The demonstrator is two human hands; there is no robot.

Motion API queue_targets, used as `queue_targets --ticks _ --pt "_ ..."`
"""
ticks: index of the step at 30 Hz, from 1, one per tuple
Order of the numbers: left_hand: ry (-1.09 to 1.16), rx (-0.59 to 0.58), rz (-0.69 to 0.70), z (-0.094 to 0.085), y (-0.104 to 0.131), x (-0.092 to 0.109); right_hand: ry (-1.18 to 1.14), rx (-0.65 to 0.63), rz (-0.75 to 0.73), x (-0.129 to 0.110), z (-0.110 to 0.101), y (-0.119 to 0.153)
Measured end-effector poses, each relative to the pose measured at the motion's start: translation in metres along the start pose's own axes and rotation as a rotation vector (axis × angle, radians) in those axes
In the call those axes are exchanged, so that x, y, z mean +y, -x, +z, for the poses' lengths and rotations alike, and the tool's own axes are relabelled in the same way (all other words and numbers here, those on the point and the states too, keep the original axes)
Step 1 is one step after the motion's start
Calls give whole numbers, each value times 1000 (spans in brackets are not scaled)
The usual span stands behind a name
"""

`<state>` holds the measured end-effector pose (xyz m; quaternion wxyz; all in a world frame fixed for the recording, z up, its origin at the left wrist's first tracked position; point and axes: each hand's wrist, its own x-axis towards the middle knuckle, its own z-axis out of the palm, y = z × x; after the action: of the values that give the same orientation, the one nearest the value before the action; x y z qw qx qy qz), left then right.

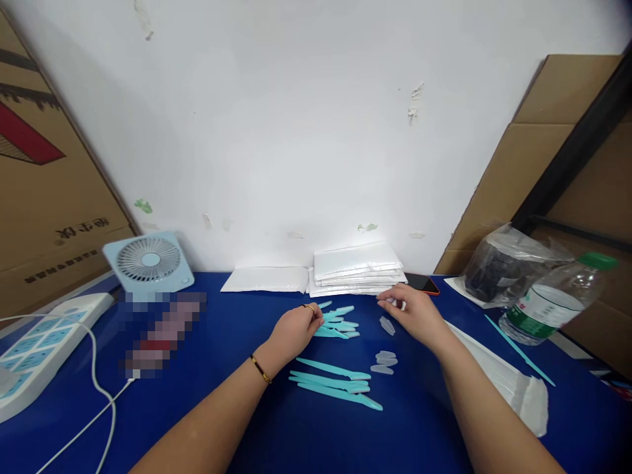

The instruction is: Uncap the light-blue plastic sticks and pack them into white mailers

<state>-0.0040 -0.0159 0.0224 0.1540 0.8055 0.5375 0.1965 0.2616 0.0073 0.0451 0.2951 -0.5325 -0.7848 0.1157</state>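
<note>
My left hand is closed over the handles of a fanned pile of turquoise eyebrow razors, fingers pinched together; how many it grips is hidden. Its wrist wears a dark bracelet. To the right, my right hand pinches a small clear plastic cap, mostly covered by the fingers. Just below those fingertips lie loose clear blade caps, and nearer to me is another small group of caps. Several more turquoise razors lie side by side in front, blade ends pointing right.
White packets are stacked against the wall beside a phone. A bottle, a bagged dark item, a single razor and an opened white wrapper are right. A fan and power strip stand left.
</note>
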Motion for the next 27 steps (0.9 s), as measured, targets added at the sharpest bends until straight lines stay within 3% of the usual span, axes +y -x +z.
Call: queue_targets --ticks 3,8,14,17,20,24,27 --pt "-52 14 -22 0 0 -4 251 -107 105 14 -8 -1" --pt "-91 -6 -38 3 -2 -8 493 -280 193 14 9 -1" --pt "-165 58 17 -5 -1 -5 513 -277 104 7 24 0" --pt "-131 -99 138 -11 4 -4 387 -236 84 6 22 1" --pt "-106 -271 207 -12 7 -5 111 -225 89 5 19 1" --pt "-129 -221 189 -8 6 -4 -262 -302 85 -3 16 4" --pt "-86 -168 149 -7 2 -3 -418 -374 68 -13 15 6"
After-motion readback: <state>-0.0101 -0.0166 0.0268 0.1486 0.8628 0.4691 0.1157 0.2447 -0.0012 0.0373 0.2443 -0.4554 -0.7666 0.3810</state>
